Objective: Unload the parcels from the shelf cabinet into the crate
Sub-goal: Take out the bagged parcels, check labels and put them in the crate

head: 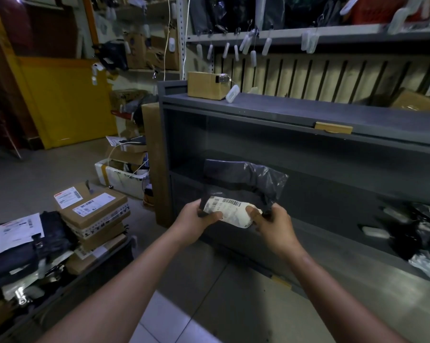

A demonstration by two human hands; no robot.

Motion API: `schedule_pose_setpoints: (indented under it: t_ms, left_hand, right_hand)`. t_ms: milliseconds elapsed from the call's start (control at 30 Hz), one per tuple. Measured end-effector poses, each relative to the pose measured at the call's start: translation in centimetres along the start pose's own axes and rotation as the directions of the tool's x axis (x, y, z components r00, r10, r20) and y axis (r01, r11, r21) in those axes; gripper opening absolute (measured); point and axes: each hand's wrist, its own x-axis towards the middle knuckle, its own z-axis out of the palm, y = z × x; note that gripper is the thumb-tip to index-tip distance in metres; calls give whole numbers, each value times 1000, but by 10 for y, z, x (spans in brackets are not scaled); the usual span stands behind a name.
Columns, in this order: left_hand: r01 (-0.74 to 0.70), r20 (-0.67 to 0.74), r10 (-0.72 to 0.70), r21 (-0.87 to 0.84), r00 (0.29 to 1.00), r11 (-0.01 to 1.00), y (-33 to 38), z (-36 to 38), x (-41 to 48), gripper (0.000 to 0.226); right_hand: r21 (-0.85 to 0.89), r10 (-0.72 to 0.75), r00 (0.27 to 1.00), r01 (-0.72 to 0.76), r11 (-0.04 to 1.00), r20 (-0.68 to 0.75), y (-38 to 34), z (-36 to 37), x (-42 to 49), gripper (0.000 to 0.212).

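Both hands are on one parcel [243,179]. The left hand [196,217] and the right hand [273,224] grip the lower edge of this dark grey plastic mailer, fingers [252,211] clamped over its white barcode label [230,210]. It is held in the air before the open front of the grey shelf cabinet [283,112], near the left end. More dark bags [412,226] lie at the right end of the lower shelf, blurred, perhaps several. A small cardboard box [204,87] sits near the cabinet top's left corner. The crate [85,271] stands on the floor to the left, loaded with labelled boxes [92,209].
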Motion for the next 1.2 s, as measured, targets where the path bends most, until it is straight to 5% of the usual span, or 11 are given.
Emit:
schedule_pose_setpoints:
  t_ms: [133,733,1200]
  left_hand:
    - [-29,-39,28,-13,999,999,1,-2,1,26]
    - [110,-22,-112,-78,993,991,-4,4,0,22]
    - [225,-103,-239,-132,965,965,-3,-36,-22,19]
  right_hand:
    - [60,-19,999,17,998,28,0,0,1,4]
    - [296,25,995,-53,954,97,-10,7,-1,2]
    - [343,60,959,-156,926,276,-29,39,-12,18]
